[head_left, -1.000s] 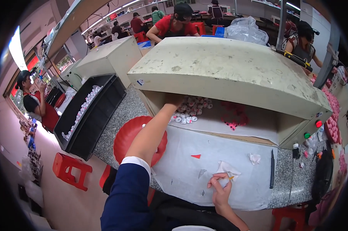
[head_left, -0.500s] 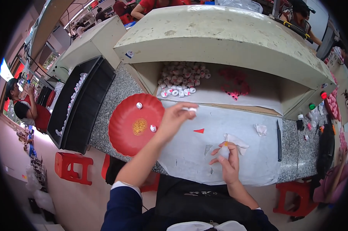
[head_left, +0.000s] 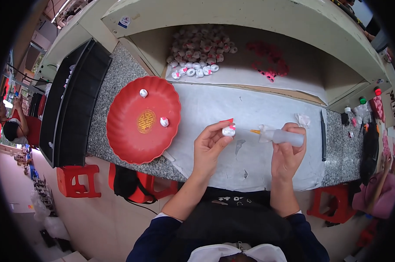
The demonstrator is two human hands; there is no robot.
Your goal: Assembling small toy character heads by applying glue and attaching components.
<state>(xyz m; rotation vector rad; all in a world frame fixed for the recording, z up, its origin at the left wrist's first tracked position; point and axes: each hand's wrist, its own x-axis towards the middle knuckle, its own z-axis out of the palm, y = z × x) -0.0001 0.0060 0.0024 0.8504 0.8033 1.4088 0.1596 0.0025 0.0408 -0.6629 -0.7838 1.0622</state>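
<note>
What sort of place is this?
Probably a workshop: a pile of little white pieces sits inside a cream cabinet, the right hand holds a thin-tipped bottle, and a red stool stands by the counter.

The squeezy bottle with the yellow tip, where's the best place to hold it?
Probably around the body of the squeeze bottle, coming from its near right side: the body looks thick and round, while the thin yellow tip points left, toward the left hand.

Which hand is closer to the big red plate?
Left. The left hand is right of the red scalloped plate, apart from it; the right hand is farther right.
</note>
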